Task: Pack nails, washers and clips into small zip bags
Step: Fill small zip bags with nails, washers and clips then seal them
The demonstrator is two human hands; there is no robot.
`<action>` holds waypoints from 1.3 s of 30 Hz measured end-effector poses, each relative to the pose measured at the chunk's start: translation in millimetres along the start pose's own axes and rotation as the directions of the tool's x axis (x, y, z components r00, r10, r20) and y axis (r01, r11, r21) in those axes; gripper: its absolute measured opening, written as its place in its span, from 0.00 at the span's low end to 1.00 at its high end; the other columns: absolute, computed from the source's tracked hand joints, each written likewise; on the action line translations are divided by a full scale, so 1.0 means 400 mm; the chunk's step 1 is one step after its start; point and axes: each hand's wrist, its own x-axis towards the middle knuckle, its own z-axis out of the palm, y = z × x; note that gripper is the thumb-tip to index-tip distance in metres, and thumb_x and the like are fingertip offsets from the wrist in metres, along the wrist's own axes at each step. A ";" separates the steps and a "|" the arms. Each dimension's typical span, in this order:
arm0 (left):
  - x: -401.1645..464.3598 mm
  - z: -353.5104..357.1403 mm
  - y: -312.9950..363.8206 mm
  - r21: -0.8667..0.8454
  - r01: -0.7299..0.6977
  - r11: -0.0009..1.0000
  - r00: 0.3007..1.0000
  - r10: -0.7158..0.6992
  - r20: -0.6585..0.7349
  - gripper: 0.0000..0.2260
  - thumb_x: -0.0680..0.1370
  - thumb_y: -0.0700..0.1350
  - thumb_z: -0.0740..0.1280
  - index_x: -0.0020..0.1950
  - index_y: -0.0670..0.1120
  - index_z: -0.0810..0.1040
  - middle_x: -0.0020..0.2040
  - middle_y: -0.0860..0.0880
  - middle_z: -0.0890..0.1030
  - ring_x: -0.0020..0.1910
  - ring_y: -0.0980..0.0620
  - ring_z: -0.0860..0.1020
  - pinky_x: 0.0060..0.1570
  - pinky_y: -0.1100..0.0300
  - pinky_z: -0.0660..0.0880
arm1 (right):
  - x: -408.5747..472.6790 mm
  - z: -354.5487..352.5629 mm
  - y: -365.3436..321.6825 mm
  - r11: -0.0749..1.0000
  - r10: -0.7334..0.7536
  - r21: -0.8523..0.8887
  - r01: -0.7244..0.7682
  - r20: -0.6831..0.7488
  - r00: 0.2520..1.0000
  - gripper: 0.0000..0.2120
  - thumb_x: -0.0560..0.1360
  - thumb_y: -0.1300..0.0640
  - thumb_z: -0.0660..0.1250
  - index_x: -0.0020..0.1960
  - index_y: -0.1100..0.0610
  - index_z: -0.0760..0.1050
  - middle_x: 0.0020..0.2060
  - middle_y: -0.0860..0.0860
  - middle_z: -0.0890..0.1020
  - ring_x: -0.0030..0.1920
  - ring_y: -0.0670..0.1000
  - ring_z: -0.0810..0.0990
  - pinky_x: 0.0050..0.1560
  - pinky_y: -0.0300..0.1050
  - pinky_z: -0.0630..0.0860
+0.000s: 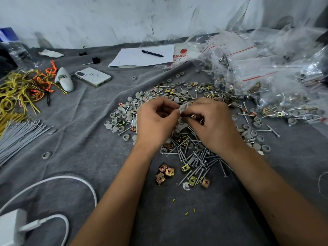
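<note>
A small clear zip bag [183, 107] is hanging between the two hands, above the middle of the hardware pile; the left hand [156, 119] is pinching its top edge with curled fingers and thumb, and the right hand [211, 121] is gripping the other side of the same edge, fingers curled, with a copper-coloured clip [193, 115] tucked under its fingertips; the bag's contents are too hidden to tell. Beneath the hands, grey plastic washers [124, 112] are lying scattered over a grey blanket [88, 139], mixed with silver nails [198, 157] that are bunching thickest just below the wrists; brass and copper clips [166, 172] are sitting in a small cluster nearest the person, between the forearms. To the right, a heap of filled zip bags [266, 71] is spreading toward the wall. At the back, a black pen [152, 53] is lying on a sheet of white paper [142, 58]; a white phone [93, 76] is resting face down to its left, beside a white oval gadget [64, 79]. On the left edge, yellow and orange cords [23, 87] are tangling above a bundle of grey cable ties [19, 134]; a white charger [10, 228] and its cable [71, 180] are lying in the near left corner.
</note>
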 end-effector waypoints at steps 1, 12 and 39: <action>0.001 -0.002 0.000 -0.004 0.002 1.000 1.000 -0.002 -0.005 0.05 0.75 0.34 0.74 0.44 0.43 0.85 0.37 0.44 0.85 0.33 0.48 0.82 0.34 0.54 0.79 | 0.000 0.003 0.000 1.000 -0.004 -0.005 0.004 0.026 1.000 0.08 0.75 0.61 0.76 0.54 0.56 0.86 0.47 0.51 0.83 0.46 0.49 0.81 0.49 0.48 0.80; 0.010 -0.018 -0.008 -0.004 0.044 0.999 0.987 -0.044 -0.155 0.05 0.75 0.34 0.72 0.44 0.43 0.84 0.32 0.45 0.82 0.30 0.50 0.79 0.34 0.52 0.78 | 0.001 -0.021 0.008 0.997 -0.028 -0.046 0.054 0.445 0.895 0.07 0.70 0.46 0.79 0.46 0.45 0.85 0.47 0.45 0.75 0.53 0.47 0.70 0.53 0.47 0.70; -0.002 0.006 -0.002 0.164 -0.012 0.986 0.999 0.019 -0.040 0.05 0.75 0.36 0.74 0.44 0.45 0.84 0.36 0.48 0.84 0.35 0.46 0.83 0.38 0.44 0.83 | 0.003 -0.030 0.005 0.984 0.103 0.165 -0.073 -0.185 0.977 0.06 0.74 0.63 0.75 0.49 0.56 0.80 0.40 0.46 0.83 0.41 0.44 0.82 0.41 0.36 0.80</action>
